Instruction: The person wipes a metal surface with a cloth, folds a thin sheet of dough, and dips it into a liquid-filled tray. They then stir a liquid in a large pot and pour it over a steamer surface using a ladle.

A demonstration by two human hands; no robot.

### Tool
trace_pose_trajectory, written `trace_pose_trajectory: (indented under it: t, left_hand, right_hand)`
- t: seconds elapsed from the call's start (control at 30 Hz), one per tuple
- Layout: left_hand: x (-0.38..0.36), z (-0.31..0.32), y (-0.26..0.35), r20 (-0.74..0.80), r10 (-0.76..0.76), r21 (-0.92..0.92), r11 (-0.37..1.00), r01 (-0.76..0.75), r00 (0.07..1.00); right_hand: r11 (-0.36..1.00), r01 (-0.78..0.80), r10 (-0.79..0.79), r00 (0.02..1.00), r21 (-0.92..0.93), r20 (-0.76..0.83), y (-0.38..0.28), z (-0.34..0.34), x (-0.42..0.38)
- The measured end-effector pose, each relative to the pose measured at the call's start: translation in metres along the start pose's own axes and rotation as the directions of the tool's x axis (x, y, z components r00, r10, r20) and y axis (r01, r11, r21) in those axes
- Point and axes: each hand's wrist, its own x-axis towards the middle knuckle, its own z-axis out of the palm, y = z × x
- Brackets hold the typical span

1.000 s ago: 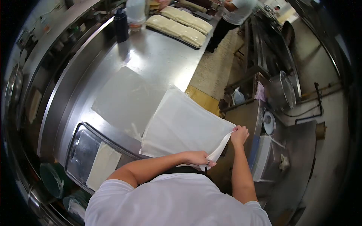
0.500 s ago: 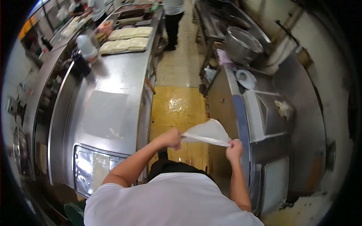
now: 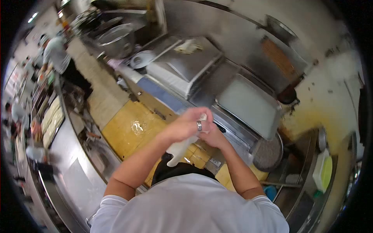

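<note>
A thin white cloth point(image 3: 178, 150) is bunched between my two hands, and its loose end hangs down over the floor in front of my body. My left hand point(image 3: 189, 125), with a ring on one finger, is closed around the cloth's upper part. Close against it, my right hand point(image 3: 213, 136) is closed on the same bunch, with its fingers partly hidden behind the left. Beyond the hands is a metal worktop carrying a large rectangular tray point(image 3: 248, 106) with a pale, whitish surface.
A boxy metal unit point(image 3: 186, 64) with a crumpled cloth point(image 3: 189, 46) on top stands ahead, beside a big metal pot point(image 3: 116, 40). A round pan point(image 3: 268, 153) is at right. On the left runs a steel counter point(image 3: 74, 155). A co-worker point(image 3: 62, 58) stands farther along the aisle.
My view and body have turned right, from the aisle toward the right-hand worktop. My hands have come together, and the cloth, stretched between them before, is now bunched up.
</note>
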Motion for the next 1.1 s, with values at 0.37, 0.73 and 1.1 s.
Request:
trace_pose_trajectory:
  t: [0.37, 0.73, 1.1]
  left_hand:
    - [0.196, -0.017, 0.089, -0.209, 0.447, 0.235, 0.886, -0.399, 0.870]
    - [0.334, -0.089, -0.084, -0.074, 0.156, 0.239, 0.962, -0.134, 0.985]
    - [0.347, -0.068, -0.262, 0.251, -0.125, 0.917, 0.349, -0.194, 0.960]
  right_hand:
    - [0.852, -0.513, 0.266, 0.603, -0.110, -0.752, -0.086, -0.233, -0.104]
    - [0.547, -0.794, 0.133, 0.394, -0.264, -0.909, 0.051, -0.278, -0.092]
    - [0.504, -0.731, 0.279, 0.642, -0.460, -0.714, 0.205, -0.220, -0.039]
